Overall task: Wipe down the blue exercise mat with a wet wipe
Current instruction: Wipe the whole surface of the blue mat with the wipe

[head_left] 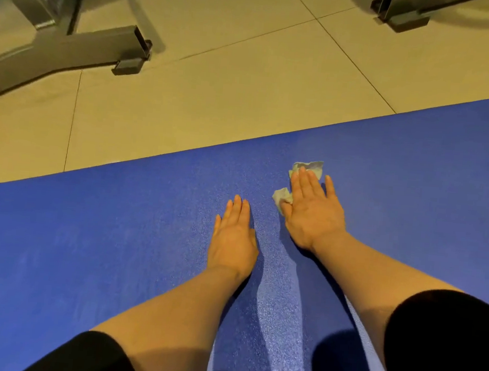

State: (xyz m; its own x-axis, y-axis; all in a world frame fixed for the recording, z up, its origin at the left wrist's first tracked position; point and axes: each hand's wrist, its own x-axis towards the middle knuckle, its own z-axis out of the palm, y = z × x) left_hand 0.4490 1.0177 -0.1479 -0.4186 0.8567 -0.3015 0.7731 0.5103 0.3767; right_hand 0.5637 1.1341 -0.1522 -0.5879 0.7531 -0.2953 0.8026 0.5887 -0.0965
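The blue exercise mat (pixel 115 248) fills the lower half of the view, its far edge running diagonally up to the right. My right hand (pixel 311 208) lies flat, palm down, on a crumpled pale wet wipe (pixel 312 165); parts of the wipe stick out beyond the fingertips and by the thumb. My left hand (pixel 233 237) rests flat on the mat just left of it, fingers together, holding nothing. A paler shiny streak runs on the mat between my forearms.
Beige floor tiles (pixel 215 95) lie beyond the mat. A grey metal equipment base (pixel 73 46) stands at the upper left, and another metal foot (pixel 403 13) at the upper right. Black sleeves cover my upper arms at the bottom.
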